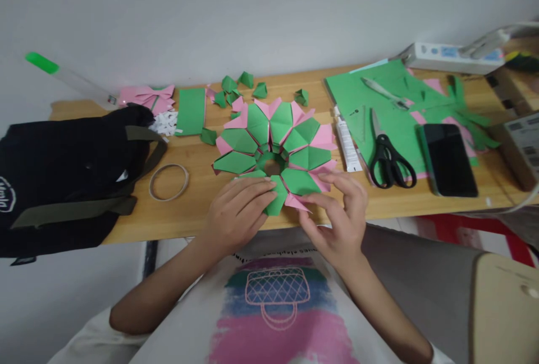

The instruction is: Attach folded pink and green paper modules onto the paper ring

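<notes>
A ring-shaped paper wreath (273,145) of folded green and pink pieces lies on the wooden table (197,212). My left hand (238,209) rests on its near edge, fingers laid flat over a green folded piece (278,195) and pressing it down. My right hand (339,215) sits at the wreath's near right side, thumb and fingers pinching a pink tip (300,202) of that same section.
Black bag (63,178) at left, tape ring (169,182), loose green folded pieces (236,86), green paper strip (191,111), glue tube (346,142), scissors (389,159) and phone (450,159) on green sheet (379,111), power strip (446,56), boxes at right.
</notes>
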`<state>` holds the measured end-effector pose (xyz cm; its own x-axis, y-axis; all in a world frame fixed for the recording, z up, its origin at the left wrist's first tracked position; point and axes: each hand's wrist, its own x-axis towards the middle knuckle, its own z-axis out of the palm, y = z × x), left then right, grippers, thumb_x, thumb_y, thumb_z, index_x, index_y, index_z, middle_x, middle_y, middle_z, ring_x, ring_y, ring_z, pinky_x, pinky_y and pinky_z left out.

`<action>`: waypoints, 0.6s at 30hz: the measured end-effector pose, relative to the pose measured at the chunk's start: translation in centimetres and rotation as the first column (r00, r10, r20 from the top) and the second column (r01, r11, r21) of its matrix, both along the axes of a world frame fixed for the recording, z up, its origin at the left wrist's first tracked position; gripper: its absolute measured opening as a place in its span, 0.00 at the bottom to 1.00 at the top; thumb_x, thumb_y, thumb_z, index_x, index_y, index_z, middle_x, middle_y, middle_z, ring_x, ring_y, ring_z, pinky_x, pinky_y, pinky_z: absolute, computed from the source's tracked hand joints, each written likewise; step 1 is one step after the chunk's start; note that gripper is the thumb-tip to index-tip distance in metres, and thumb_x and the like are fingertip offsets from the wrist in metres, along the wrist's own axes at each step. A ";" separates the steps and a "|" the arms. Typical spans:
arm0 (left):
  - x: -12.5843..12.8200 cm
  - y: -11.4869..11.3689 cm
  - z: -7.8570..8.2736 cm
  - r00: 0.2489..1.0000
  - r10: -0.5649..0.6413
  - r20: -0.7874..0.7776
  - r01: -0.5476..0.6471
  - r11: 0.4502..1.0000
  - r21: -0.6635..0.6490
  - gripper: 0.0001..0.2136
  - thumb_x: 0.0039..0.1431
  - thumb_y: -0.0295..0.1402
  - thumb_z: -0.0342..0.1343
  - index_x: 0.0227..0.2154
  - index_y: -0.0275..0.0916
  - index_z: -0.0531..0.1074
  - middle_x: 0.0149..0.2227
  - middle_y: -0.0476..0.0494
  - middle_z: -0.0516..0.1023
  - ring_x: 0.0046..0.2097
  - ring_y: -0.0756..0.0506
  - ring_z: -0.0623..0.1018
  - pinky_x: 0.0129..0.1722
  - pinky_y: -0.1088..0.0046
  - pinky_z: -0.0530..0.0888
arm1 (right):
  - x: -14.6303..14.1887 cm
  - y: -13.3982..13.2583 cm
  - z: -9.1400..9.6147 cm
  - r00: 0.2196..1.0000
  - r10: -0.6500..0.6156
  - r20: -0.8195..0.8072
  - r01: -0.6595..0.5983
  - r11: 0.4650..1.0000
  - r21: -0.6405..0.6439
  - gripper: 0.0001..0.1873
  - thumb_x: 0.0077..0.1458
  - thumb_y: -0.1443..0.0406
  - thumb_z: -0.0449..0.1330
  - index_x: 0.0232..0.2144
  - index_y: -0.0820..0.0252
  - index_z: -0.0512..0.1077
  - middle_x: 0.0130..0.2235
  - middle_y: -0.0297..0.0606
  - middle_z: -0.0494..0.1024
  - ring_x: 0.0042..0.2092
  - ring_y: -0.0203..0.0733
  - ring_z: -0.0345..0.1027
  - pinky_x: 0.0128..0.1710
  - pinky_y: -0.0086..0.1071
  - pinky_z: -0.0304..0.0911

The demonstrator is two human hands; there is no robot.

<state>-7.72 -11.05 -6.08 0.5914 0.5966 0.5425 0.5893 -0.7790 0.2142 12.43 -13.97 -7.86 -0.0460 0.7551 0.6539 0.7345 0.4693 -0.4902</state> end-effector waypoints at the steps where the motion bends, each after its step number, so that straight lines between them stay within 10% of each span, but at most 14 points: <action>1: 0.0 0.0 0.0 1.000 0.004 0.003 -0.004 1.000 -0.002 0.09 0.61 0.22 0.52 0.43 0.36 0.72 0.43 0.40 0.82 0.49 0.44 0.80 0.50 0.65 0.78 | 0.0 0.0 -0.1 1.000 0.003 0.005 -0.003 1.000 0.006 0.11 0.52 0.71 0.63 0.37 0.54 0.70 0.48 0.41 0.69 0.53 0.49 0.65 0.52 0.46 0.64; 18: 0.2 0.3 0.5 0.999 -0.026 -0.021 0.026 1.000 -0.002 0.10 0.62 0.25 0.54 0.46 0.36 0.71 0.44 0.39 0.82 0.49 0.43 0.80 0.49 0.63 0.77 | -0.6 -0.2 -0.8 0.999 0.013 -0.051 -0.012 1.000 0.020 0.10 0.53 0.71 0.62 0.38 0.53 0.73 0.48 0.40 0.71 0.52 0.48 0.67 0.52 0.47 0.64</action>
<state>-7.56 -10.76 -5.55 0.6180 0.5820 0.5285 0.5734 -0.7936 0.2034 11.81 -14.15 -8.65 -0.0218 0.7414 0.6707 0.7025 0.4887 -0.5174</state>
